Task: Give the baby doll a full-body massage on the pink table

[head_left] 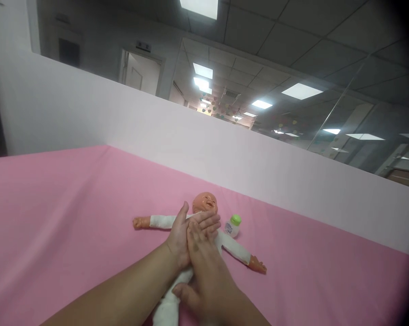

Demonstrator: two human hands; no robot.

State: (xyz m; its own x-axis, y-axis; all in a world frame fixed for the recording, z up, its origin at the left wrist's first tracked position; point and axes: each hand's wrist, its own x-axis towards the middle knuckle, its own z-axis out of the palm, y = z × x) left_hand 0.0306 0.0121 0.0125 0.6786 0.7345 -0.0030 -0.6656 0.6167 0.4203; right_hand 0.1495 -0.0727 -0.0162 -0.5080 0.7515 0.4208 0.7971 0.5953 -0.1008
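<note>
A baby doll (205, 203) in white clothes lies on its back on the pink sheet (71, 217), arms spread to both sides. My left hand (182, 237) lies flat on the doll's chest with its fingers stretched toward the head. Over it rests my right hand (207, 267), fingers also extended, thumb near the doll's lower body. Both hands are open and press on the doll's torso, which they hide. The doll's left arm (240, 253) and right arm (153, 221) stay visible.
A small white bottle with a green cap (233, 225) stands just right of the doll's head. A low white partition wall (258, 172) runs behind the pink surface. Ceiling lights and a doorway show beyond it.
</note>
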